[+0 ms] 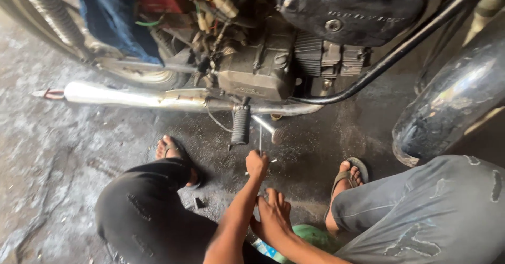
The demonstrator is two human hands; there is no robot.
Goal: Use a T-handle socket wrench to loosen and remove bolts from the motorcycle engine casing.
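A slim metal T-handle wrench (pixel 260 147) is held upright under the motorcycle engine (pixel 258 69), just right of the rubber footpeg (pixel 241 124). The left hand (pixel 256 165) is closed around its shaft near the crossbar. The tool is judged stiff, light and possibly oily. The right hand (pixel 273 216) rests loosely curled and empty, just above a green container (pixel 311 236) whose contents cannot be seen.

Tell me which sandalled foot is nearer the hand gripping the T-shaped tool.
The foot beside the black-trousered knee, under the exhaust pipe. It sits closer to the left hand on the T-handle tool than the other foot.
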